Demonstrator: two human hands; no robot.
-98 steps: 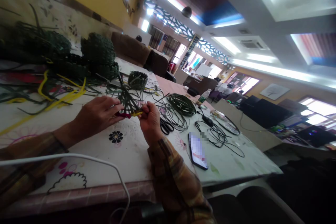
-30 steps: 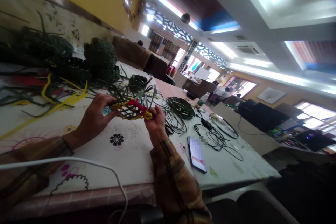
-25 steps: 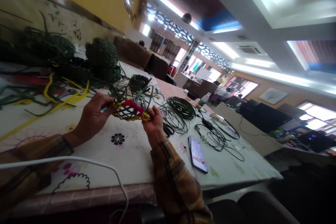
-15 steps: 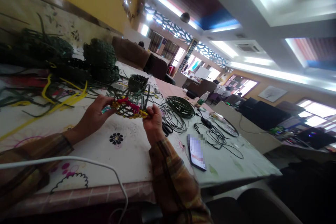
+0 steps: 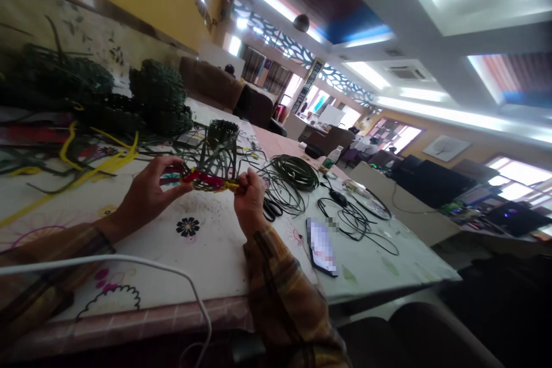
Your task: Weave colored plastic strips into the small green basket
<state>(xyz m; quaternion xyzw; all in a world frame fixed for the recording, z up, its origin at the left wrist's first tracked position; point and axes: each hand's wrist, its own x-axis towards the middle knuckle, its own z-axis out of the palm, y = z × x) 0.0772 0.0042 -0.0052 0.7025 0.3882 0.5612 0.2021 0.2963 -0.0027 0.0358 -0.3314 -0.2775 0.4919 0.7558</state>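
Between my two hands is a small woven piece (image 5: 209,180) of red, yellow and dark green strips, held just above the table. Loose green strip ends fan upward from its far side. My left hand (image 5: 153,187) pinches its left end between thumb and fingers. At the right end, my right hand (image 5: 250,194) has its fingers closed on the yellow edge. Behind the piece stands a small dark green woven basket (image 5: 223,133). Black-handled scissors (image 5: 272,210) lie just right of my right hand, partly hidden by it.
Yellow strips (image 5: 101,164) and dark green woven baskets (image 5: 157,92) crowd the left of the table (image 5: 207,264). To the right are a coil of green strip (image 5: 297,171), a black cable (image 5: 349,218), a phone (image 5: 321,247) and a bottle (image 5: 332,156). A white cable (image 5: 150,263) crosses the front.
The woven piece has tipped in my hands, so its red and yellow edge looks flatter and its loose strips stand up more. Both hands keep their hold. The view has shifted slightly.
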